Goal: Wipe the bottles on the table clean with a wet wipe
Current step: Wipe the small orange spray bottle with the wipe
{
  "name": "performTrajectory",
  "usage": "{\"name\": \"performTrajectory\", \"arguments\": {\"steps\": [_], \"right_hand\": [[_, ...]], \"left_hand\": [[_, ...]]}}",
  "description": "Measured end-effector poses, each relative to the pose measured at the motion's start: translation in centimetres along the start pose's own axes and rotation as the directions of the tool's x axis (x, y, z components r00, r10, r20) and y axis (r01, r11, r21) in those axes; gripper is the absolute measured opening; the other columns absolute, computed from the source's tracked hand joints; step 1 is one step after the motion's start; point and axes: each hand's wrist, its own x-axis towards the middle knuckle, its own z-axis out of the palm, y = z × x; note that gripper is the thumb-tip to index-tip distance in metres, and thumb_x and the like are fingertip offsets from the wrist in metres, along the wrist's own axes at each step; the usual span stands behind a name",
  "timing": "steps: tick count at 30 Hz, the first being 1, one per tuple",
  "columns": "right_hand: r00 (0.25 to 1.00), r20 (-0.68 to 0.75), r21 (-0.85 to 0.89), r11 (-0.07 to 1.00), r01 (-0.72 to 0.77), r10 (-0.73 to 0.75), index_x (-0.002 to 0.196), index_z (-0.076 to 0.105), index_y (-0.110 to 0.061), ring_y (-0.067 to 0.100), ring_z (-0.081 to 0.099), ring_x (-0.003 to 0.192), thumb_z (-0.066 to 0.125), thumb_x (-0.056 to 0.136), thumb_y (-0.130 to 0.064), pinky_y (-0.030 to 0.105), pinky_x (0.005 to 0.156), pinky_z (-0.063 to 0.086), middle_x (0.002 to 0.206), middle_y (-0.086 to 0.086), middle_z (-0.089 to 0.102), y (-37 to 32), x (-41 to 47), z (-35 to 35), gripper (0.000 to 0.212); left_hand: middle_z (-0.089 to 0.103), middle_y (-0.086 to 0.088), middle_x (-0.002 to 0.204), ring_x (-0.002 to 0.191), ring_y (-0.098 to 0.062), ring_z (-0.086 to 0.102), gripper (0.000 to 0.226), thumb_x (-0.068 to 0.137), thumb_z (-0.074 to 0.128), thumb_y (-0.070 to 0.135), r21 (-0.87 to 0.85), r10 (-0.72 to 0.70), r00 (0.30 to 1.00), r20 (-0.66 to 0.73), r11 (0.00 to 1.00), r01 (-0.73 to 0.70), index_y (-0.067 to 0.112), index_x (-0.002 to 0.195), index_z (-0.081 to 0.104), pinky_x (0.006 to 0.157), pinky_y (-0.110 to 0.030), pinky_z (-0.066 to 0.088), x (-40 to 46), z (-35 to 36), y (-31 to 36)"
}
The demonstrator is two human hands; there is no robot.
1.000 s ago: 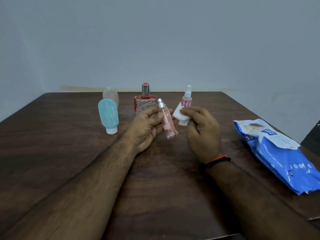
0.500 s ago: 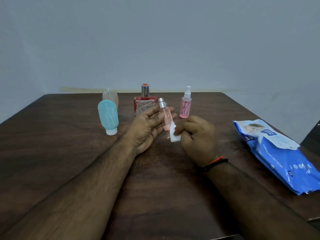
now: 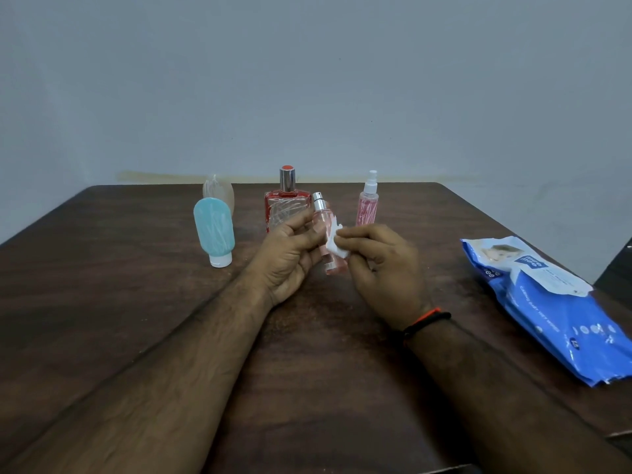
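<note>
My left hand (image 3: pixel 290 258) grips a slim pink bottle (image 3: pixel 321 217) with a silver spray top, held upright above the table's middle. My right hand (image 3: pixel 379 265) pinches a folded white wet wipe (image 3: pixel 335 242) against the bottle's right side. Behind them stand a square red perfume bottle (image 3: pixel 282 208) with a silver cap and a thin pink spray bottle (image 3: pixel 367 206) with a white nozzle. To the left a light blue tube (image 3: pixel 213 230) stands on its white cap, with a clear tube (image 3: pixel 219 189) partly hidden behind it.
A blue pack of wet wipes (image 3: pixel 547 302) lies at the right of the dark wooden table (image 3: pixel 102 302), its flap lifted. A grey wall rises behind the table's far edge. A black and orange band circles my right wrist.
My right hand has slid the wipe up along the held pink bottle from near its bottom to its middle. My left hand keeps its grip in the same place.
</note>
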Motion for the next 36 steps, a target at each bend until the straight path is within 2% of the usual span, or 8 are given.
{"name": "performTrajectory", "arguments": {"steps": [4,9,17,20,26,28,32,36], "right_hand": [[0.999,-0.036,-0.011,1.000,-0.011,0.011,0.076,0.077,-0.009,0.012,0.065,0.074,0.050,0.077,-0.008,0.027,0.071,0.054,0.079,0.000,0.072,-0.3,0.0,-0.6,0.027],[0.966,-0.238,0.014,0.995,-0.096,0.097,0.099,0.075,-0.004,0.016,0.066,0.099,0.052,0.084,0.004,0.019,0.091,0.050,0.105,0.006,0.071,0.0,0.4,-1.0,0.029],[0.998,-0.015,0.102,0.993,-0.053,0.055,0.128,0.064,-0.004,0.003,0.047,0.131,0.051,0.093,0.001,0.012,0.108,0.036,0.142,0.005,0.055,-0.4,0.3,-0.2,0.037],[0.993,-0.052,0.156,0.983,-0.096,0.105,0.126,0.064,-0.004,-0.001,0.047,0.130,0.052,0.096,-0.012,0.010,0.105,0.036,0.141,0.006,0.056,-0.5,0.3,-0.2,0.034],[0.972,-0.100,0.232,0.955,-0.186,0.214,0.114,0.072,-0.012,0.003,0.063,0.108,0.062,0.095,-0.010,0.017,0.092,0.049,0.114,-0.001,0.071,0.5,0.5,-0.8,0.022],[0.943,-0.036,0.371,0.880,-0.296,0.332,0.111,0.073,-0.015,0.005,0.066,0.103,0.062,0.094,-0.008,0.015,0.086,0.049,0.107,0.000,0.072,0.4,0.7,-0.9,0.020],[0.839,0.139,0.694,0.553,-0.461,0.526,0.112,0.068,-0.014,0.011,0.070,0.097,0.063,0.092,-0.002,0.019,0.076,0.055,0.108,0.008,0.073,-0.4,1.2,-1.0,0.024],[0.813,0.128,0.746,0.485,-0.457,0.568,0.108,0.069,-0.011,0.006,0.072,0.086,0.065,0.090,0.000,0.017,0.069,0.055,0.096,-0.002,0.075,-0.1,1.4,-0.8,0.022]], "left_hand": [[0.065,-0.024,0.114,0.107,-0.031,0.067,0.033,0.096,0.047,-0.001,0.012,0.007,1.000,0.005,1.000,-0.007,-0.003,0.127,0.055,0.090,-0.039,0.058,0.2,-0.6,0.1],[0.069,-0.018,0.108,0.099,-0.032,0.069,0.037,0.090,0.055,0.001,0.116,-0.017,0.998,0.056,0.993,0.010,-0.001,0.127,0.055,0.095,-0.052,0.052,-0.1,-0.2,-0.3],[0.071,-0.009,0.094,0.085,-0.019,0.069,0.034,0.077,0.067,0.005,0.190,-0.009,0.997,0.080,0.982,-0.006,0.001,0.111,0.061,0.079,-0.040,0.058,-0.5,0.1,-0.5],[0.069,-0.009,0.094,0.085,-0.021,0.068,0.026,0.079,0.067,0.004,0.251,-0.014,0.993,0.114,0.968,-0.015,0.004,0.105,0.062,0.076,-0.041,0.057,-0.5,0.0,-0.5],[0.069,-0.008,0.096,0.088,-0.022,0.066,0.031,0.073,0.070,0.004,0.336,-0.049,0.988,0.149,0.942,-0.004,0.006,0.102,0.062,0.074,-0.035,0.055,-0.9,0.5,-0.8],[0.069,-0.010,0.099,0.089,-0.024,0.064,0.035,0.071,0.071,0.005,0.341,-0.067,0.987,0.144,0.940,0.014,0.004,0.105,0.060,0.075,-0.035,0.055,-0.8,0.5,-0.9],[0.070,-0.010,0.097,0.087,-0.023,0.066,0.044,0.071,0.070,0.005,0.324,-0.089,0.988,0.128,0.945,0.043,0.001,0.113,0.058,0.078,-0.039,0.055,-0.8,0.5,-0.6],[0.073,-0.010,0.094,0.087,-0.027,0.068,0.038,0.070,0.072,0.004,0.270,-0.066,0.992,0.105,0.962,0.035,0.009,0.104,0.055,0.087,-0.049,0.051,-0.5,0.5,-0.6]]}}
